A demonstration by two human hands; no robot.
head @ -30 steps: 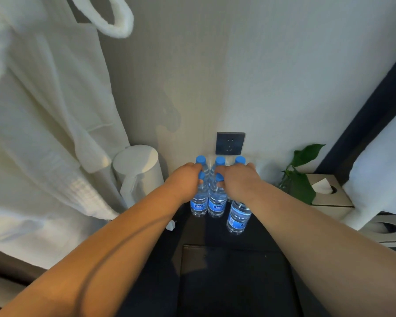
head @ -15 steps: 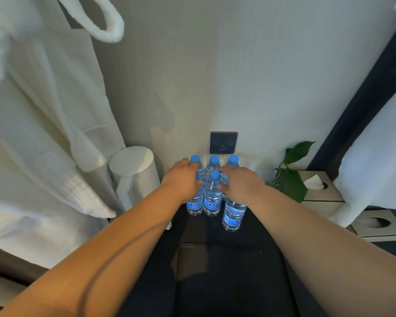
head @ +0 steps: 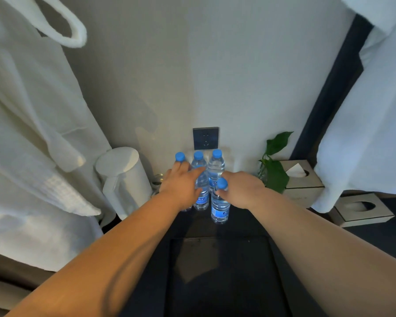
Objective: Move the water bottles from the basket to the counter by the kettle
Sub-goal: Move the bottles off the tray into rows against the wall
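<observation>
both hands had loosened off the water bottles (head: 219, 202) at the worktop's (head: 242, 227) back edge; left hand (head: 181, 186) fingers spread, right hand (head: 242, 188) fingers unclear.

One camera only, worn on the head, looked forward and steeply down at the dark counter (head: 215, 259) where its back edge met the wall (head: 204, 76). It sat close, both forearms running up from the bottom corners, wide lens bending the robe (head: 32, 133) at the left.
</observation>
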